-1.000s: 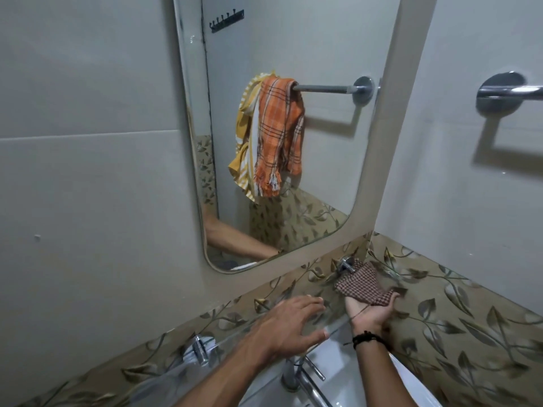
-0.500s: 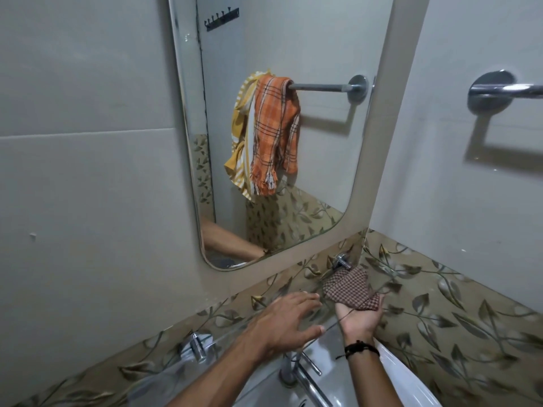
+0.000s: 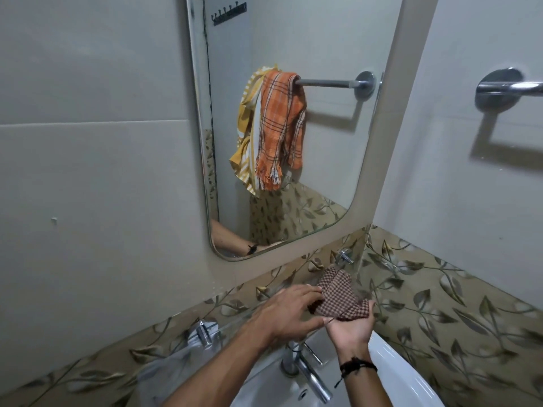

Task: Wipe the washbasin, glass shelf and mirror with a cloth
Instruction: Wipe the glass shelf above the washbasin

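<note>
Head view: right hand (image 3: 349, 329) clutches a brown checked cloth (image 3: 338, 295) below the mirror's (image 3: 293, 54) lower right corner, at the glass shelf (image 3: 182, 356). Left hand (image 3: 286, 314) lies flat, fingers relaxed, touching the cloth. It would be best to steady the shelf and wipe with light, even strokes.

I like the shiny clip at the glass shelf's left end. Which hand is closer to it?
Left. The left hand is just right of the clip; the right hand, gripping the cloth, is farther right.

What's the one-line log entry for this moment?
step: glass shelf | right hand: grips checked cloth | left hand: open, at cloth
</note>
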Tool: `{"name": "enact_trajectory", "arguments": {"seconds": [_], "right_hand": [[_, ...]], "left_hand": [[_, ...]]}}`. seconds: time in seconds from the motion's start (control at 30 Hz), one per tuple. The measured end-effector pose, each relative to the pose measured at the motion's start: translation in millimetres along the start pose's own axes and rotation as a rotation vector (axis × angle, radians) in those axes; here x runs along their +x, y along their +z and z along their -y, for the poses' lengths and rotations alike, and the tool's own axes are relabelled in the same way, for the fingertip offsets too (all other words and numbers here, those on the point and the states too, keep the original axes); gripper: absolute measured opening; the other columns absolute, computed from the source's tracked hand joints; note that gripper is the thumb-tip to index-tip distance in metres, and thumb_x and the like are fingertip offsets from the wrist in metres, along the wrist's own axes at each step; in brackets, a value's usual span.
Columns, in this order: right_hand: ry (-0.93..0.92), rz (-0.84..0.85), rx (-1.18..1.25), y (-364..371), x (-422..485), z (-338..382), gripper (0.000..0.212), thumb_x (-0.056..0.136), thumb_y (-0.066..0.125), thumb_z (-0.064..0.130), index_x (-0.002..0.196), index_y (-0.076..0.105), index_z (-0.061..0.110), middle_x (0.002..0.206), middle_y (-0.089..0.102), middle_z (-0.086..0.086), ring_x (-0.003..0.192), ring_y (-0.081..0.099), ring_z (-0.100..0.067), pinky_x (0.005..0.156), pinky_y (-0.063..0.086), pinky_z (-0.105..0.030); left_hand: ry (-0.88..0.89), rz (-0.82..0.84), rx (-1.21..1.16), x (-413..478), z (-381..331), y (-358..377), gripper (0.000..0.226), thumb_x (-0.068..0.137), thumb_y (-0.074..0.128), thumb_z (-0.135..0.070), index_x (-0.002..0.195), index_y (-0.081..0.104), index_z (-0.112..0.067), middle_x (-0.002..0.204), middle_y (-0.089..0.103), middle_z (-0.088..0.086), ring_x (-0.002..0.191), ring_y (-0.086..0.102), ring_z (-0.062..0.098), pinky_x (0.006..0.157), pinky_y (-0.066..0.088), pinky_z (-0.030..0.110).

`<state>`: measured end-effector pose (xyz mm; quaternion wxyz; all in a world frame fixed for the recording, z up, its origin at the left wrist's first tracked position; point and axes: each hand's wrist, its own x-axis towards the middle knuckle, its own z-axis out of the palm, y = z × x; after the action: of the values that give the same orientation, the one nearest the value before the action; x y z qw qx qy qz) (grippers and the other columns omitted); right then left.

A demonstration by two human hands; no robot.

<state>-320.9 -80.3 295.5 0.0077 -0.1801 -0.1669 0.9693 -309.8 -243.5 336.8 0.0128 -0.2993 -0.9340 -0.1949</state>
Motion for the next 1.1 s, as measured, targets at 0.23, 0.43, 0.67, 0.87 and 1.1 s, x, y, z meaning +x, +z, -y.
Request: {"name": "enact_trajectory", "arguments": {"seconds": [0.23,0.43,0.67,0.87,1.1], "right_hand": [[-0.095,-0.027,0.060,11,10,17,0.072,0.100,0.027,0.062,0.144,0.043,0.007,0.146,0.046,-0.021,0.108,0.054,-0.036,0.086,0.046,-0.045],[0.060,0.057,-0.020,-16,-27,-15,0.087,0.094,0.039,0.068,0.142,0.042,-0.004,0.135,0.055,-0.029,0.125,0.053,-0.040,0.093,0.051,-0.052],[-0.094,-0.045,0.033,5,2,32,0.081,0.096,0.027,0.069,0.144,0.043,0.005,0.150,0.043,-0.024,0.119,0.051,-0.040,0.089,0.045,-0.046],[0.046,0.036,-0.006,-4,-37,-7,0.088,0.094,0.035,0.071,0.143,0.044,-0.001,0.134,0.056,-0.027,0.119,0.055,-0.039,0.091,0.050,-0.050],[0.026,-0.062,-0.017,-12,-53,15,0.091,0.090,0.035,0.077,0.127,0.050,-0.004,0.131,0.054,-0.033,0.119,0.052,-0.049,0.093,0.045,-0.061]], "left_hand": [[0.014,0.011,0.003,1,3,2,0.063,0.096,0.044,-0.062,0.148,0.043,-0.027,0.158,0.037,-0.007,0.144,0.031,0.010,0.119,0.027,0.043],[0.002,0.023,0.026,-4,-1,-2,0.069,0.097,0.039,-0.067,0.152,0.039,-0.024,0.160,0.035,-0.005,0.146,0.029,0.012,0.119,0.021,0.041],[0.001,0.032,0.000,0,-2,-2,0.067,0.097,0.042,-0.065,0.148,0.045,-0.023,0.159,0.036,-0.005,0.145,0.031,0.013,0.119,0.023,0.042],[0.013,0.022,0.022,0,1,1,0.073,0.095,0.036,-0.071,0.150,0.042,-0.024,0.159,0.037,-0.004,0.145,0.032,0.012,0.120,0.026,0.043],[0.010,0.040,0.031,-6,-6,-6,0.066,0.100,0.040,-0.061,0.152,0.040,-0.021,0.161,0.033,-0.003,0.147,0.029,0.014,0.120,0.020,0.036]]}}
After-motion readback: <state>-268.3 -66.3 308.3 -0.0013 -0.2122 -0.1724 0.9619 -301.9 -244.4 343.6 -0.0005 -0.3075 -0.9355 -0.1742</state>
